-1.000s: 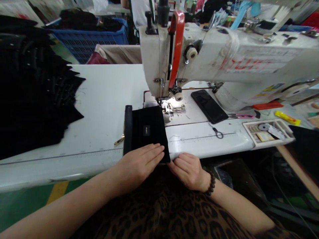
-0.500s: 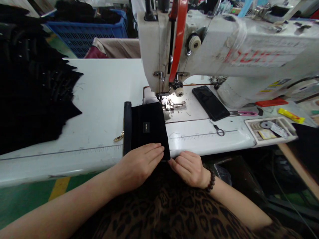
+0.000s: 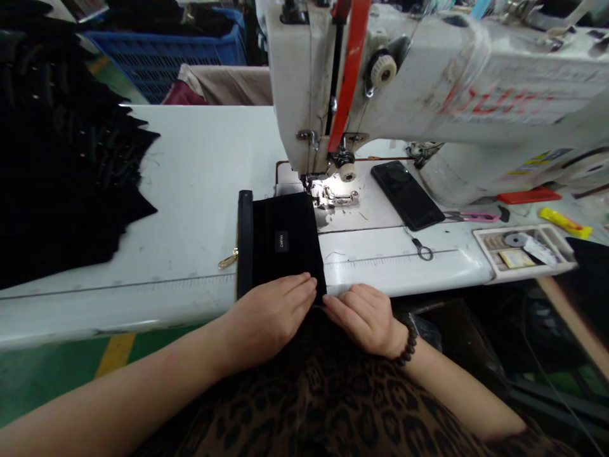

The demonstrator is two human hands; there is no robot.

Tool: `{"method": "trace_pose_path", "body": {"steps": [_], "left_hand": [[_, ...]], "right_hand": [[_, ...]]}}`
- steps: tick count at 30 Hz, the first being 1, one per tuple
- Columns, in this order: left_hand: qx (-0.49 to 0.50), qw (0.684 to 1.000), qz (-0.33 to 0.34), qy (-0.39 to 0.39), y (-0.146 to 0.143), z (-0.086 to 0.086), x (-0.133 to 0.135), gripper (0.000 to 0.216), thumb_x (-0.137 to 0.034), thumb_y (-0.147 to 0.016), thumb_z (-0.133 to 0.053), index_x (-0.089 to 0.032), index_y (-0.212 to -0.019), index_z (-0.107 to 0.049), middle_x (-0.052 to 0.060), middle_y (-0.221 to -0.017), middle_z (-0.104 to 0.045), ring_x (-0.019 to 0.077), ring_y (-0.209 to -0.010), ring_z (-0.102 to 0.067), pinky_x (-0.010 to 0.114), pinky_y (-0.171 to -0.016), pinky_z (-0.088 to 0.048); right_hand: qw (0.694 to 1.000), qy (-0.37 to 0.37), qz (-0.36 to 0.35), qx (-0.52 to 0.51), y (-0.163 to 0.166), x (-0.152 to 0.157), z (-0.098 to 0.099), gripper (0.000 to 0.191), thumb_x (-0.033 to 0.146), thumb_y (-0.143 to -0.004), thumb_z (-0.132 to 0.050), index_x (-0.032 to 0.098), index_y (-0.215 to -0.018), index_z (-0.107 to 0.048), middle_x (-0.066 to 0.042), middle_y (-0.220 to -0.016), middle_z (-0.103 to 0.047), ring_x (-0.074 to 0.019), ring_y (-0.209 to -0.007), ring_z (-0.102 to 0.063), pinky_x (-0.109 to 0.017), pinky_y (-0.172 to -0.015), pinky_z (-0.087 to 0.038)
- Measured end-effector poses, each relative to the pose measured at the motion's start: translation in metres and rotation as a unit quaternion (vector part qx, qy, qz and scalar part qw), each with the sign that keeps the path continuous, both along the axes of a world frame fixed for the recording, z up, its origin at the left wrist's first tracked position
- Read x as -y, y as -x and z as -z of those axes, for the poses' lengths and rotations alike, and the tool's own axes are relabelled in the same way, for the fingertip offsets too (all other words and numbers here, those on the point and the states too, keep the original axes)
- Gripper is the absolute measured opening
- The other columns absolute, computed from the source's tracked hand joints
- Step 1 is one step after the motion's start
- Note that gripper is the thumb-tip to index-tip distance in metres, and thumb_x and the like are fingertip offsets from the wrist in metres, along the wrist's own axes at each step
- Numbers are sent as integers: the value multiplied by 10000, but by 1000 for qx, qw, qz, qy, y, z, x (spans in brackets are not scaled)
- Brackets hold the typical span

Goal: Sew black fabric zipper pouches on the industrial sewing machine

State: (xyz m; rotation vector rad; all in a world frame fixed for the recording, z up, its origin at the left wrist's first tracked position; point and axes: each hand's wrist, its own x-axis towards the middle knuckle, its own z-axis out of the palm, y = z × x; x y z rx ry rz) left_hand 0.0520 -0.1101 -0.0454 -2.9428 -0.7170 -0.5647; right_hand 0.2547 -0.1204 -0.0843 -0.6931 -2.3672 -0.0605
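A black fabric pouch (image 3: 297, 247) with a small label (image 3: 281, 241) lies at the front of the sewing machine's bed. Its far right corner reaches under the presser foot (image 3: 310, 185). Along its left side runs a zipper band (image 3: 245, 244) with a gold zipper pull (image 3: 229, 259). My left hand (image 3: 273, 314) rests on the pouch's near part, fingers straight and flat, thumb hidden. At the near right corner, my right hand (image 3: 364, 319) is closed, with thumb and forefinger pinching the pouch's edge.
The sewing machine (image 3: 428, 82) spans the back right. A phone (image 3: 406, 193), pink-handled snips (image 3: 476, 216) and a parts tray (image 3: 523, 251) sit to the right. Black fabric pieces (image 3: 71, 165) are heaped at left. Behind the table stands a blue crate (image 3: 166, 57).
The view has shifted slightly, so the machine and table items appear a little farther right. Both hands keep their places on the pouch, with no clear movement of it.
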Motion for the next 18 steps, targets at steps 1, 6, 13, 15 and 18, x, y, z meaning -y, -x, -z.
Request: {"method": "trace_pose_path", "body": {"steps": [1,6,13,15,18], "left_hand": [[-1,1000,-2,-2,-1,1,0,332,-52,-852,-321,-15,-917,-644,139,-972,-665,221,-922,-617,304,-818,-525],[6,1000,-1,-10,5,1,-1,369,-48,-864,-275,-14,-917,-638,149,-953,-667,221,-899,-622,311,-793,-534],[6,1000,24,11,14,3,-2,368,-42,-863,-266,-30,-960,-620,130,-1004,-655,223,-960,-594,327,-832,-515],[14,1000,19,14,13,4,-1,367,-43,-860,-267,-40,-952,-622,126,-1002,-655,216,-960,-592,319,-836,-512],[21,999,15,19,12,3,-1,371,-37,-853,-262,-48,-951,-620,123,-1006,-654,209,-970,-587,312,-839,-507]], "right_hand": [[1000,-4,-4,13,0,-1,-2,108,65,-830,-493,72,-907,-569,-8,-566,-514,-127,-544,-408,-267,-491,-307],[1000,14,-2,8,7,-2,-8,112,44,-831,-478,82,-818,-582,11,-518,-462,-118,-512,-391,-266,-473,-280],[998,64,-19,-5,12,-3,-9,185,30,-836,-446,96,-733,-586,5,-513,-440,-121,-504,-358,-270,-459,-247],[997,73,-27,4,11,-4,-10,216,33,-844,-423,93,-717,-587,-4,-516,-445,-125,-503,-357,-272,-454,-246],[996,81,-42,19,9,-4,-11,226,25,-841,-409,84,-722,-592,-13,-526,-462,-127,-504,-367,-273,-450,-260]]}}
